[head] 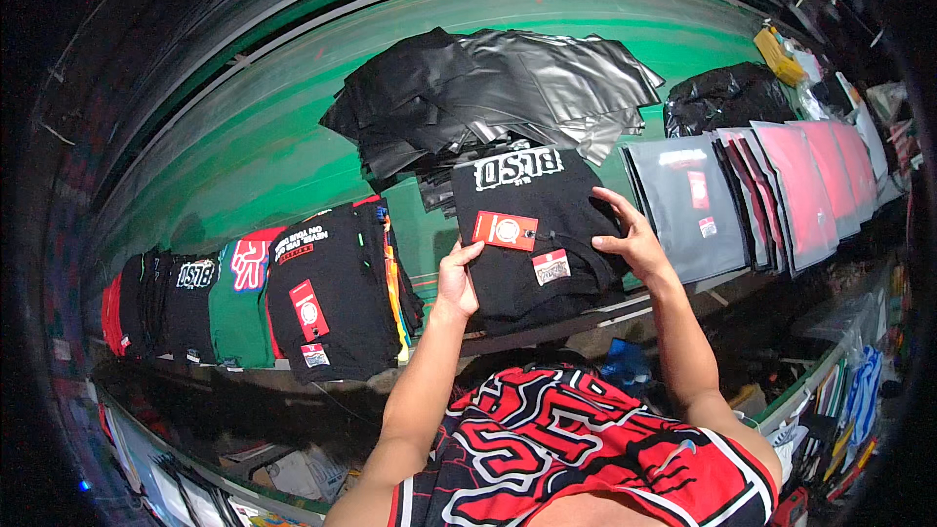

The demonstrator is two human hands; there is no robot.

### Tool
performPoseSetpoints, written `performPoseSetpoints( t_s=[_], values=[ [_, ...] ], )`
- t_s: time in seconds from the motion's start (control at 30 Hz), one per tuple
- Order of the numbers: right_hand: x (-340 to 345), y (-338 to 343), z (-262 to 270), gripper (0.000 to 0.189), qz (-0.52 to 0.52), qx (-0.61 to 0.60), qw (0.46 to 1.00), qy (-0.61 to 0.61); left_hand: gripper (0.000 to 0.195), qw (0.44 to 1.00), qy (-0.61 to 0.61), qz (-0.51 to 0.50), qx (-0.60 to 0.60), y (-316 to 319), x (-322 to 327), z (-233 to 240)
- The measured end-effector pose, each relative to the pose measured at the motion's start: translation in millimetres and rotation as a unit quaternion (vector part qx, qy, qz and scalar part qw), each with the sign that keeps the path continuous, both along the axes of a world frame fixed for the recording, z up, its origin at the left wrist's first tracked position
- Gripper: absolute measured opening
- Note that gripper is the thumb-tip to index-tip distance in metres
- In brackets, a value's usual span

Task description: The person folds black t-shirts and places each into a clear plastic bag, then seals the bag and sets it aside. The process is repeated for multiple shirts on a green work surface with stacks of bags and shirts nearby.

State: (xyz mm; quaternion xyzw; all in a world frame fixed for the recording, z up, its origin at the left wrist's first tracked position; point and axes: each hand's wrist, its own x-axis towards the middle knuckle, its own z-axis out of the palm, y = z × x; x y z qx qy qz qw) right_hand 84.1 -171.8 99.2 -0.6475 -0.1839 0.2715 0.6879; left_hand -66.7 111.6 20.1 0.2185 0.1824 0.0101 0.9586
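A folded black T-shirt with white lettering, a red hang tag and a small red-and-white label lies before me at the table's near edge. At its left side my left hand grips the cloth, the thumb by the hang tag. My right hand touches the right side, thumb and fingers spread over the edge; whether it pinches the cloth I cannot tell. Just beyond the shirt, a loose pile of black plastic bags covers part of the green table.
Folded shirts in black, green and red stand in a row at the left. Shirts in frosted bags overlap at the right, beside a black plastic bundle and a yellow object. A cluttered shelf is at lower right.
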Motion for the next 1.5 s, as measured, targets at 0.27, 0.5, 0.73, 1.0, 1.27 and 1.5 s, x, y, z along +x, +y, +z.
performPoseSetpoints(
  t_s=[0.27, 0.5, 0.73, 1.0, 1.27, 1.5],
  values=[
    [-10.9, -25.7, -125.4, 0.049, -0.009, -0.167, 0.975, 0.147, 0.073, 0.891, 0.276, -0.027, 0.360, -46.0, -32.0, -56.3],
    [-27.3, -6.5, -110.3, 0.047, 0.019, -0.284, 0.958, -0.015, 0.044, 0.671, 0.180, -0.150, 0.703, -51.0, -34.7, -57.6],
    [-77.7, 40.7, -60.8, 0.076, 0.119, -0.403, 0.857, -0.298, 0.040, 0.633, 0.117, -0.112, 0.757, -77.2, 2.1, -34.1],
    [-81.9, 56.2, -95.8, 0.039, 0.047, -0.377, 0.850, -0.365, 0.054, 0.779, 0.051, -0.018, 0.624, -85.5, 6.1, -33.2],
    [-58.5, 52.6, -101.7, 0.034, 0.035, -0.384, 0.882, -0.270, 0.031, 0.484, -0.111, -0.268, 0.826, -61.5, -33.0, -58.4],
    [-46.2, 46.5, -107.1, 0.039, 0.049, -0.363, 0.891, -0.268, 0.028, 0.373, -0.184, -0.284, 0.864, -61.4, -24.4, -62.1]
  ],
)
